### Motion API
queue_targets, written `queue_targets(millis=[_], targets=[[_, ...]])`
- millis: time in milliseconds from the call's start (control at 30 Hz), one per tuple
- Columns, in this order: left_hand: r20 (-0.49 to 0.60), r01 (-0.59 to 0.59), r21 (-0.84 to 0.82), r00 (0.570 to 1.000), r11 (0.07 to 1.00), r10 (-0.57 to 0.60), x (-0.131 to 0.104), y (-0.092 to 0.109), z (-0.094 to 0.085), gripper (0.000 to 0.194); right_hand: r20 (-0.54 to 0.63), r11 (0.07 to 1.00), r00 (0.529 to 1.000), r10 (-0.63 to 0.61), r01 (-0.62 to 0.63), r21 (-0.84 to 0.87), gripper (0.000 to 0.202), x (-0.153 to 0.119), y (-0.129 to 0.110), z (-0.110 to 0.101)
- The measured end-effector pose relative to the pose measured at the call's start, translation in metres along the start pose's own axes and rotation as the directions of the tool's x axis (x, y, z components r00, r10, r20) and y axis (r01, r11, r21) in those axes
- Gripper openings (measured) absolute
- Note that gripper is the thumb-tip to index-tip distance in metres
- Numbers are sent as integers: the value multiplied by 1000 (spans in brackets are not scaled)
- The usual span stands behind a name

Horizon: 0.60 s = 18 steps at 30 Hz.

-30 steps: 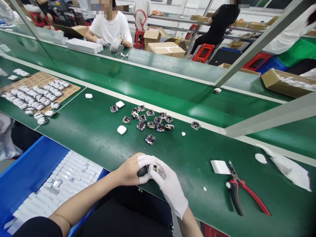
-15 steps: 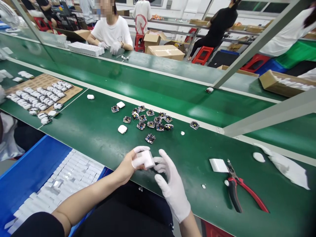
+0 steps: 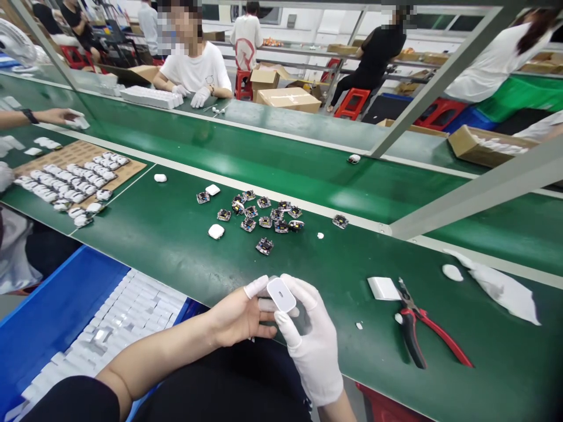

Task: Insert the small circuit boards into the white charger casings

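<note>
White charger housing (image 3: 281,294), head view: it sits pinched between your two hands at the near edge of the green bench (image 3: 176,246), its end face with the oblong port slot turned up toward you. Your left hand (image 3: 240,313), bare but for white finger cots, is closed round the body from the left; your gloved right hand (image 3: 310,340) is closed on it from the right, thumb (image 3: 284,325) under the face and fingers curled over the far side. To do this step well, keep the grip on the side walls so the port face stays uncovered, press evenly with both thumbs rather than at one corner, and hold the piece over the bench so that a slip lands it there. Beyond your hands lie a loose cluster of small circuit boards (image 3: 264,214) and two white caps (image 3: 216,231). To your right, well apart from the housing, lie a white plate (image 3: 383,288), touching the red-handled pliers (image 3: 422,334), and a spare glove (image 3: 497,287). At your left knee stands a blue bin (image 3: 57,305) of white housings (image 3: 114,319).
</note>
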<state>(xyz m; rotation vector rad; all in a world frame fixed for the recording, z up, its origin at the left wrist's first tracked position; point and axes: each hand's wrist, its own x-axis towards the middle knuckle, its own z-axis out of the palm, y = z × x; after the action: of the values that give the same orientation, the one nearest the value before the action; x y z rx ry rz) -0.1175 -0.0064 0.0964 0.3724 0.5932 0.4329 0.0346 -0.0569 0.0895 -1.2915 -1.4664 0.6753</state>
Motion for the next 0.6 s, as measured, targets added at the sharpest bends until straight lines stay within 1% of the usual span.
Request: queue_targets(millis=[33,67,100,133,167,200,233,267,300,333,367,433,467,500,533,567,600], targets=[[-11,-17,19,1000,1000,18,0,0,0,47,3,1000,1000,5,-5,-3,41,-1,0,0],[-32,-57,56,998,997,59,0,0,-1,47,9,1000,1000,24,-24,5,43,-3,1,-1],[-59,-128,124,989,984,136,0,0,-2,46,24,998,998,59,-60,34,47,-4,3,-1],[-87,-231,227,963,946,256,0,0,-3,44,50,989,993,111,-115,88,53,-5,4,-2],[-98,-348,365,908,864,407,0,-1,-4,43,85,969,981,174,-186,163,58,-6,6,-2],[-78,-447,521,824,727,562,-1,-2,-6,43,128,933,963,238,-264,244,62,-7,8,-2],[-23,-500,668,727,551,687,-2,-3,-8,45,169,889,941,292,-332,315,63,-7,9,-1],[56,-504,781,644,369,763,-2,-4,-9,48,209,848,921,329,-386,364,61,-6,9,-1],[137,-481,852,587,208,798,-2,-6,-11,49,239,820,905,353,-422,387,57,-5,9,0],[209,-451,889,552,79,807,-1,-7,-12,49,259,808,896,361,-439,392,54,-4,9,1],[277,-432,901,528,-27,803,-1,-9,-13,49,269,809,894,358,-440,388,52,-3,7,2],[408,-437,878,471,-196,782,2,-10,-12,48,245,828,903,353,-423,367,54,-2,5,4],[464,-447,856,443,-259,767,3,-11,-11,48,217,837,907,362,-418,354,55,-2,4,4],[501,-457,838,430,-298,751,4,-11,-9,47,187,841,907,377,-420,341,55,-3,4,5],[517,-468,830,441,-304,734,5,-10,-8,48,164,842,903,396,-429,326,54,-3,5,5],[509,-476,835,478,-275,716,5,-9,-6,49,147,842,897,416,-441,310,50,-4,6,4],[477,-481,851,538,-212,695,5,-8,-5,53,137,845,893,429,-450,289,47,-4,7,4]])
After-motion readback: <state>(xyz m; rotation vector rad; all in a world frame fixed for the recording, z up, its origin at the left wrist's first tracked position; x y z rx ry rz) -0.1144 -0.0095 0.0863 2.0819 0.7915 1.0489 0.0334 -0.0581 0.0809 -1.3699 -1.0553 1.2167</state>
